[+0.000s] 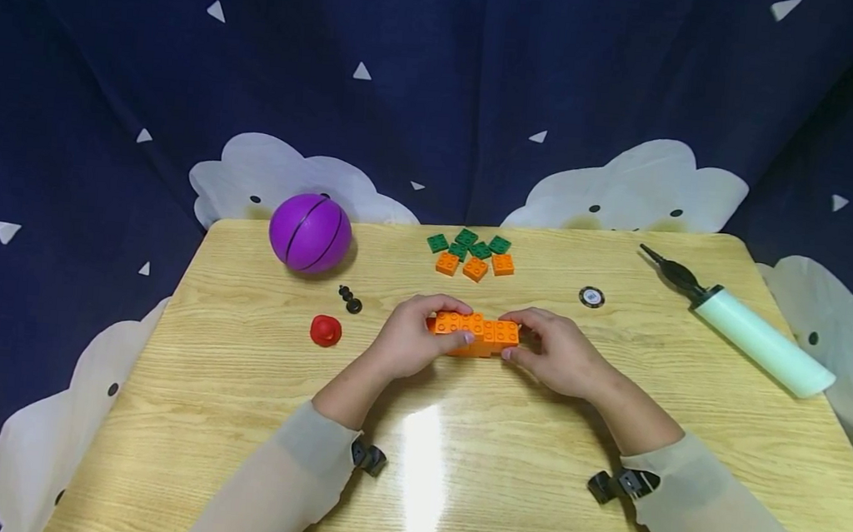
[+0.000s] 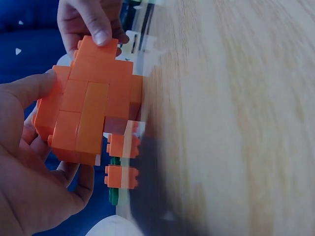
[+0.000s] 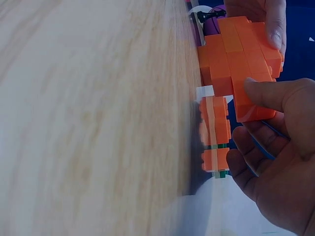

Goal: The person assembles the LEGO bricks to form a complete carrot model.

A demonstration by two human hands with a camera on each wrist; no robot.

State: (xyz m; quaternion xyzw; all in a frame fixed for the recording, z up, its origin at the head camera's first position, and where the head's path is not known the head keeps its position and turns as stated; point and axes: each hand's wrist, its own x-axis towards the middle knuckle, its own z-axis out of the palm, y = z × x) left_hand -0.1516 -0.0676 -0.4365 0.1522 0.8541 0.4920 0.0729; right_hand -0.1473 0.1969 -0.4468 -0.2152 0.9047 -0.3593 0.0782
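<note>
Orange build: stepped, bright-orange plastic brick assembly (image 1: 483, 331), glossy, with round studs on top and seams between bricks.
Place: over the middle of the pale wood-grain table (image 1: 292, 439), nearer me than the loose orange studded plastic bricks (image 1: 475, 269).
Long axis: left to right between my hands, lower stepped end towards my right.
My left hand (image 1: 415, 337): grips the left end.
My right hand (image 1: 564, 355): pinches the right end.
Hidden: left end, behind my fingers; I cannot tell whether the underside touches wood.
</note>
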